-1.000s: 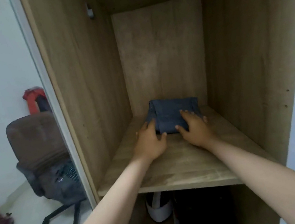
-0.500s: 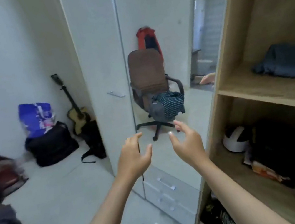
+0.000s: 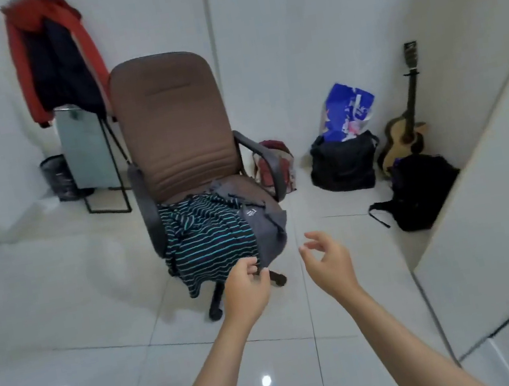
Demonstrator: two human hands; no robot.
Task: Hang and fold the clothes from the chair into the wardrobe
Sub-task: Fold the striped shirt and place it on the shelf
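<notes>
Two empty hands, left hand (image 3: pixel 246 290) and right hand (image 3: pixel 328 261), before one chair (image 3: pixel 167 123) with two garments: striped shirt (image 3: pixel 206 238), grey garment (image 3: pixel 268 234).

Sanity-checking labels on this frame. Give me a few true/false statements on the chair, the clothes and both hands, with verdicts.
1. A striped garment lies on the seat of the brown chair and hangs over its front edge. True.
2. The right hand grips the grey garment. False: it holds nothing and is apart from the chair, fingers loosely curled.
3. The left hand is nearer the striped garment than the right hand is. True.
4. A guitar lies flat on the floor. False: it stands upright in the corner.
5. A red jacket is draped over the chair's backrest. False: it hangs behind the chair, up by the wall.
</notes>
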